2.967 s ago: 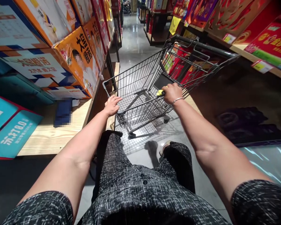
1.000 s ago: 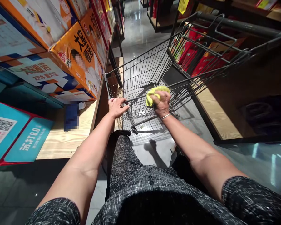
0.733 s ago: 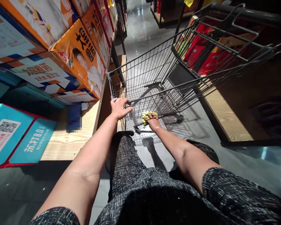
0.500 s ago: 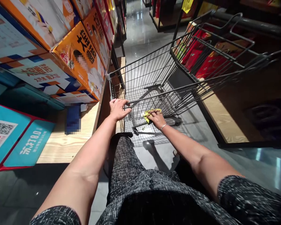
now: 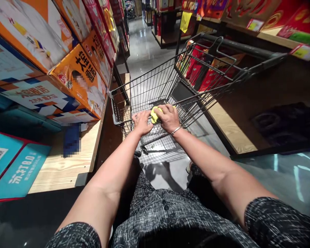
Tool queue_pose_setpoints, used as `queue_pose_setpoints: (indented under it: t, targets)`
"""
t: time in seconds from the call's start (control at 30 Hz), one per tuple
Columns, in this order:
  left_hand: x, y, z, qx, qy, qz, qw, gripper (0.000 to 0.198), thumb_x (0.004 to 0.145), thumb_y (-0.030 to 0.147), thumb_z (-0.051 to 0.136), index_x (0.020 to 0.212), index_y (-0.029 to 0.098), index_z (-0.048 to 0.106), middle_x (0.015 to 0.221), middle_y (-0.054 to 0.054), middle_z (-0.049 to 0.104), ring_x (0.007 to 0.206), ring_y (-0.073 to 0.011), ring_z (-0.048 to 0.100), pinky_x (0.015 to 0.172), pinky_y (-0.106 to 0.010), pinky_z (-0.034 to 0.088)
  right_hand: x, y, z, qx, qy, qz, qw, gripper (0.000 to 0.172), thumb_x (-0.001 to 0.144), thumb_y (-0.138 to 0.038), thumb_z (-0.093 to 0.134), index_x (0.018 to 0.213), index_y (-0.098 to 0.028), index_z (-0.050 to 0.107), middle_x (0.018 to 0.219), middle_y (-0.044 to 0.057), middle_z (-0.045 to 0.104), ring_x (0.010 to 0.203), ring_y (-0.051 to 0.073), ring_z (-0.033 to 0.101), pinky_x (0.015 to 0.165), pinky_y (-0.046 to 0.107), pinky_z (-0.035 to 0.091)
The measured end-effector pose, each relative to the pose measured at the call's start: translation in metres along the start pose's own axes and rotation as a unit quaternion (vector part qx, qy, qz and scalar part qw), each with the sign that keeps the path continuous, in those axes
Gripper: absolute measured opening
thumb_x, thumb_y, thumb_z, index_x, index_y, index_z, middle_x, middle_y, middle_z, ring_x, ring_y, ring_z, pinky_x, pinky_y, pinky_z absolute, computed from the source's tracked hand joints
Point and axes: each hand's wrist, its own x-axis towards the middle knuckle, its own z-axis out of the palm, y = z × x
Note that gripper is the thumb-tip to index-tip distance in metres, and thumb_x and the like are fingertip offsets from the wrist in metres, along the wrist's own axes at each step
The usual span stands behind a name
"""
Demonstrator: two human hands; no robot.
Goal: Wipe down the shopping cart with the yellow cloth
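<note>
A dark wire shopping cart (image 5: 155,82) stands tilted in the aisle in front of me, its basket empty. My right hand (image 5: 168,119) is closed on a yellow cloth (image 5: 154,114) and presses it against the near rim of the cart. My left hand (image 5: 142,122) is right beside it, fingers curled over the same rim. A thin bracelet sits on my right wrist.
Orange and white boxes (image 5: 80,74) and teal boxes (image 5: 18,168) fill a wooden shelf (image 5: 64,165) on my left. Red gift boxes (image 5: 206,74) line a low wooden shelf (image 5: 227,129) on my right. Glossy grey floor (image 5: 144,51) runs ahead between them.
My right hand rose with the cloth from the cart's lower frame to the near rim. My left hand slid right along the rim until it sat next to the right.
</note>
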Motion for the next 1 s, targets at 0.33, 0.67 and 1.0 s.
queue_pose_setpoints:
  t: [0.33, 0.67, 1.0]
  targets:
    - [0.007, -0.008, -0.006, -0.051, -0.019, -0.019, 0.998, 0.054, 0.074, 0.022, 0.056, 0.126, 0.034, 0.059, 0.121, 0.001, 0.069, 0.125, -0.0276, 0.050, 0.111, -0.048, 0.026, 0.032, 0.109, -0.070, -0.081, -0.077, 0.175, 0.978, 0.029, 0.091, -0.016, 0.055, 0.113, -0.020, 0.075, 0.115, 0.015, 0.066, 0.115, 0.034, 0.048, 0.086, 0.045, 0.039]
    - [0.001, 0.000, -0.017, -0.021, -0.054, -0.058, 0.997, 0.051, 0.073, 0.020, 0.059, 0.123, 0.033, 0.058, 0.126, 0.001, 0.067, 0.128, -0.0274, 0.047, 0.112, -0.047, 0.026, 0.014, 0.114, -0.067, -0.110, -0.058, 0.209, 0.970, 0.033, 0.098, -0.016, 0.042, 0.115, -0.019, 0.071, 0.117, 0.014, 0.063, 0.118, 0.029, 0.041, 0.091, 0.046, 0.032]
    - [0.007, 0.024, -0.018, 0.098, -0.110, -0.034, 0.988, 0.068, 0.080, 0.038, 0.066, 0.145, 0.032, 0.047, 0.151, -0.011, 0.044, 0.140, -0.0368, 0.036, 0.114, -0.054, 0.027, -0.026, 0.061, -0.069, -0.122, -0.033, 0.226, 0.966, 0.040, 0.103, -0.020, 0.029, 0.119, -0.020, 0.067, 0.125, 0.015, 0.059, 0.118, 0.031, 0.041, 0.088, 0.044, 0.031]
